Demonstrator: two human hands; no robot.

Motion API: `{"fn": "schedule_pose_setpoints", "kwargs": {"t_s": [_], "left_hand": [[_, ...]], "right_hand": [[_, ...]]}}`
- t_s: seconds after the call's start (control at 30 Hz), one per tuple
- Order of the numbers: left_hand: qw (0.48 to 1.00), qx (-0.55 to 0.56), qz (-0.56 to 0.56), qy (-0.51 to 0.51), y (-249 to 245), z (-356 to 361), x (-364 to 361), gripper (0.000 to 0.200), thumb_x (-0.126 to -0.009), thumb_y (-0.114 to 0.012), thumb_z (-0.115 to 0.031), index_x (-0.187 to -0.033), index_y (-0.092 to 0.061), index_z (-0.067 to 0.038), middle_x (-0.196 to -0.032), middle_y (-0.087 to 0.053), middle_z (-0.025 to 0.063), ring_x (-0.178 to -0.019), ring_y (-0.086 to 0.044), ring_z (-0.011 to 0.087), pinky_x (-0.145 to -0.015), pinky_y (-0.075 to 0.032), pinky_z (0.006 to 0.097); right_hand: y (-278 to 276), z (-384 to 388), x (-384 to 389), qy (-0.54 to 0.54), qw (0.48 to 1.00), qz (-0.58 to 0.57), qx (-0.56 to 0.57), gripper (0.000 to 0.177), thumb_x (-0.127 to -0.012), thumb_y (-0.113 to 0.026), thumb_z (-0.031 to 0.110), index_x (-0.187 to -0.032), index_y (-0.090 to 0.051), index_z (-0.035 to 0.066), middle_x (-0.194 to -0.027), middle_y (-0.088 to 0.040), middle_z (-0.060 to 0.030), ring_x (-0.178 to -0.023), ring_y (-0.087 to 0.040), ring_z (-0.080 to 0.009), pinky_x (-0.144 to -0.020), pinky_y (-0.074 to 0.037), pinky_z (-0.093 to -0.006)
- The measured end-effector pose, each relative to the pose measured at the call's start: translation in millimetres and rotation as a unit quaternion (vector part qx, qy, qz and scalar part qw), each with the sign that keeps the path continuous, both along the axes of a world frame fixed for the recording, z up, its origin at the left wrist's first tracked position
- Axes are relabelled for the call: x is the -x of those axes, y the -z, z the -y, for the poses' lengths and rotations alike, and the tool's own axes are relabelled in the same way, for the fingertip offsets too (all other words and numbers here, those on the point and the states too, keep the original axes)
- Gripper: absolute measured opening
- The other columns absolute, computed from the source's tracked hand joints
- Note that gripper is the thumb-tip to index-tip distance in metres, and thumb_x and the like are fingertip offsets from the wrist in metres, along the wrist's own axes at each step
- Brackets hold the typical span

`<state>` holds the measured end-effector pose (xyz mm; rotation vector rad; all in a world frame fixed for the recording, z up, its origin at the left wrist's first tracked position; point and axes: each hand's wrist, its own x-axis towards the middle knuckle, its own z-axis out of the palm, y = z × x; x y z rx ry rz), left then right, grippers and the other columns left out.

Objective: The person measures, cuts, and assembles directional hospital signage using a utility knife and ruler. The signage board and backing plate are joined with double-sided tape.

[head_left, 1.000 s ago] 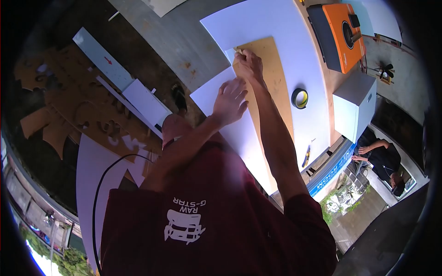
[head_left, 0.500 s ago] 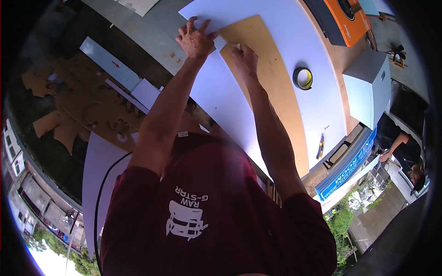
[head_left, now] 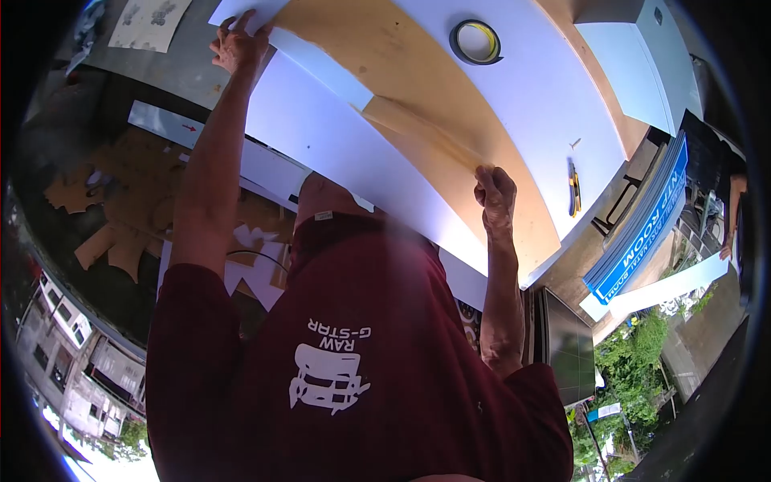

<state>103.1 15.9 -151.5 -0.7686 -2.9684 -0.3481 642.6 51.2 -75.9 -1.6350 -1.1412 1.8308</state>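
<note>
A long curved panel covered by a brown protective film (head_left: 450, 72) lies on a white sheet (head_left: 546, 112). My right hand (head_left: 495, 197) is closed on the film's loose edge, which stretches up in a folded band toward the panel's middle. A pale bare strip (head_left: 325, 68) shows along the panel where the film is off. At the far left end, my left hand (head_left: 239, 46) rests with fingers spread on the panel's tip and the white sheet beside it.
On the white sheet lie a roll of tape (head_left: 475, 42) and a yellow-black utility knife (head_left: 573, 190). Blue signs (head_left: 638, 233) stand at the right, near a person's arm (head_left: 735, 213). Brown cut-out scraps (head_left: 112, 241) lie at the lower left.
My right hand has pulled the brown film back toward my body and right, widening the bare strip. My left hand stays spread at the panel's end. The camera view has shifted.
</note>
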Motion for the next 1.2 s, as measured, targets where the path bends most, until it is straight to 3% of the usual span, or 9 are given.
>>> {"fn": "schedule_pose_setpoints", "kwargs": {"t_s": [0.27, 0.37, 0.53, 0.73, 0.87, 0.93, 1.03, 1.07, 1.2], "left_hand": [[1.0, 0.012, -0.014, 0.024, 23.4, 3.6, 33.2, 0.056, -0.071, -0.081, -0.06, -0.124, -0.066, -0.048, -0.143, -0.051, -0.0075, -0.132, -0.039, 0.0337, -0.102, -0.033, 0.0634], [0.999, 0.025, -0.012, 0.031, 26.5, 5.1, 39.8, 0.057, -0.072, -0.08, -0.061, -0.126, -0.064, -0.049, -0.144, -0.05, -0.0079, -0.132, -0.039, 0.0341, -0.102, -0.031, 0.0657], [0.998, 0.047, -0.013, 0.046, 21.7, 4.4, 41.5, 0.061, -0.075, -0.073, -0.068, -0.132, -0.058, -0.049, -0.15, -0.046, -0.0058, -0.135, -0.037, 0.0359, -0.101, -0.033, 0.0676], [0.994, -0.005, -0.006, 0.107, 16.1, 21.2, 19.1, 0.072, -0.085, -0.062, -0.066, -0.143, -0.052, -0.024, -0.152, -0.046, 0.0034, -0.134, -0.044, 0.0407, -0.106, -0.036, 0.0633], [0.956, -0.123, -0.076, 0.254, 37.2, 46.4, 10.8, 0.077, -0.089, -0.063, -0.059, -0.141, -0.052, -0.004, -0.148, -0.048, 0.0173, -0.134, -0.046, 0.0425, -0.109, -0.038, 0.0545], [0.955, -0.129, -0.072, 0.256, 26.1, 41.6, -6.3, 0.076, -0.09, -0.065, -0.055, -0.138, -0.052, 0.003, -0.147, -0.048, 0.0234, -0.135, -0.044, 0.0418, -0.11, -0.038, 0.0503], [0.952, -0.164, -0.084, 0.243, 23.8, 46.2, -15.2, 0.075, -0.089, -0.066, -0.053, -0.137, -0.053, 0.002, -0.147, -0.048, 0.0217, -0.135, -0.045, 0.0419, -0.111, -0.038, 0.0508], [0.951, -0.174, -0.094, 0.238, 25.2, 43.4, -17.4, 0.074, -0.089, -0.067, -0.052, -0.136, -0.054, 0.002, -0.146, -0.049, 0.0212, -0.134, -0.045, 0.0418, -0.111, -0.038, 0.0507], [0.974, -0.142, -0.068, 0.164, 20.4, 42.3, -34.1, 0.075, -0.089, -0.064, -0.055, -0.142, -0.049, -0.005, -0.153, -0.043, 0.0142, -0.143, -0.037, 0.0356, -0.113, -0.033, 0.0512]], "right_hand": [[8.6, 54.6, -340.5, 0.208, 0.944, 0.254, 0.031, 0.027, -0.093, -0.071, 0.021, -0.075, -0.057, 0.008, -0.055, -0.044, 0.0039, -0.039, -0.039, -0.0051, -0.036, -0.024, -0.0227], [-31.6, 75.3, -433.7, 0.164, 0.91, 0.371, 0.079, 0.024, -0.096, -0.068, 0.026, -0.084, -0.06, 0.007, -0.059, -0.049, 0.0022, -0.044, -0.045, -0.006, -0.037, -0.029, -0.0228], [-44.0, 64.8, -381.7, 0.096, 0.985, 0.145, 0.009, 0.027, -0.095, -0.07, 0.032, -0.101, -0.062, 0.006, -0.077, -0.064, -0.0028, -0.061, -0.06, -0.01, -0.051, -0.045, -0.0232], [-78.7, 6.3, -255.6, 0.13, 0.983, -0.03, -0.124, 0.027, -0.098, -0.063, 0.015, -0.119, -0.061, -0.003, -0.089, -0.071, -0.0111, -0.071, -0.071, -0.0177, -0.061, -0.058, -0.0282], [-89.5, -58.5, -199.4, 0.173, 0.92, 0.122, -0.331, 0.022, -0.099, -0.054, 0.004, -0.116, -0.066, -0.004, -0.095, -0.071, -0.0134, -0.076, -0.073, -0.021, -0.069, -0.062, -0.0314], [-94.3, -91.9, -178.1, 0.094, 0.792, 0.349, -0.492, 0.025, -0.097, -0.052, -0.002, -0.117, -0.067, 0.0, -0.103, -0.07, -0.0133, -0.078, -0.073, -0.0219, -0.069, -0.063, -0.031], [-69.1, -137.0, -138.6, -0.033, 0.638, 0.455, -0.621, 0.031, -0.093, -0.049, -0.007, -0.119, -0.066, 0.001, -0.122, -0.063, -0.0165, -0.109, -0.064, -0.0338, -0.086, -0.058, -0.0451], [-44.4, -147.8, -130.1, -0.093, 0.708, 0.413, -0.566, 0.035, -0.094, -0.051, -0.004, -0.126, -0.062, 0.003, -0.134, -0.056, -0.0193, -0.124, -0.054, -0.038, -0.099, -0.049, -0.0499], [12.1, -160.8, -78.1, -0.332, 0.691, 0.552, -0.328, 0.074, -0.088, -0.072, 0.039, -0.148, -0.04, 0.01, -0.159, -0.024, -0.023, -0.144, -0.025, -0.0455, -0.102, -0.032, -0.072]]}}
